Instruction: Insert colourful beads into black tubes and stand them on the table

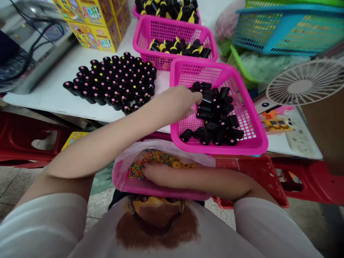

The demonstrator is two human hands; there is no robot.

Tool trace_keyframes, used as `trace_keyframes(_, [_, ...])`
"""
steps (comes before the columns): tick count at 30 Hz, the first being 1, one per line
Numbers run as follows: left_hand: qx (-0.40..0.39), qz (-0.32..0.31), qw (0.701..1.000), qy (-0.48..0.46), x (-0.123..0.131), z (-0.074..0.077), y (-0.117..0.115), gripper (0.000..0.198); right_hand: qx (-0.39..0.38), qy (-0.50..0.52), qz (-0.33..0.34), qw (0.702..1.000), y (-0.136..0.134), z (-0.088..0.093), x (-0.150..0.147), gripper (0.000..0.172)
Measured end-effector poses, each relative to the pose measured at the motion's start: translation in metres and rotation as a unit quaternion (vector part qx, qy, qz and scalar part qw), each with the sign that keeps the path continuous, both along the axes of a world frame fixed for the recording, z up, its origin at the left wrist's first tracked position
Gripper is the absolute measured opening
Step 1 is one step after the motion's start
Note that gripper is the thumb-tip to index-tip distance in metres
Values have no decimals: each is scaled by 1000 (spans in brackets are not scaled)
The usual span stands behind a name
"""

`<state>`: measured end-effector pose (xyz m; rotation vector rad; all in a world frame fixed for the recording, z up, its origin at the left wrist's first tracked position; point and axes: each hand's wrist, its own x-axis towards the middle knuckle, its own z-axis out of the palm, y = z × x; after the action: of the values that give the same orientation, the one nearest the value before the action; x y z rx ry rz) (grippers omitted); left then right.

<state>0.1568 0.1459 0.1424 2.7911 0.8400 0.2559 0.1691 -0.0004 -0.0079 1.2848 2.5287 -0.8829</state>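
My left hand (185,102) reaches over the left rim of a pink basket (260,139). Its fingers are curled in at a shiny black cylinder (207,97) among several others lying loose there, some with pink dots on their ends. Lower down, my right hand (151,172) is sunk into small multicoloured beads (158,157). Those fill part of a pink tub (120,179) lined with clear plastic, close to my body. The fingers of that hand are mostly hidden by the beads. Some yellow pieces (182,165) lie in the tub beside my right forearm.
Many black cylinders (113,79) stand upright in a block on the white table (34,96). Farther back, another pink basket (174,27) holds black and yellow parts. Yellow boxes (94,36) are stacked at back left. A fan (301,86) and a blue basket (279,28) are at right.
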Motion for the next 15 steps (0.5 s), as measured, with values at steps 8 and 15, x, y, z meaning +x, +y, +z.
trace_keyframes(8, [18,-41,993,113,48,-10,15,45,-26,91,-11,995,14,-13,5,22])
trace_keyframes(15, [-59,-90,974,-199,-79,22,-28,54,-80,243,-57,965,22,-30,19,33])
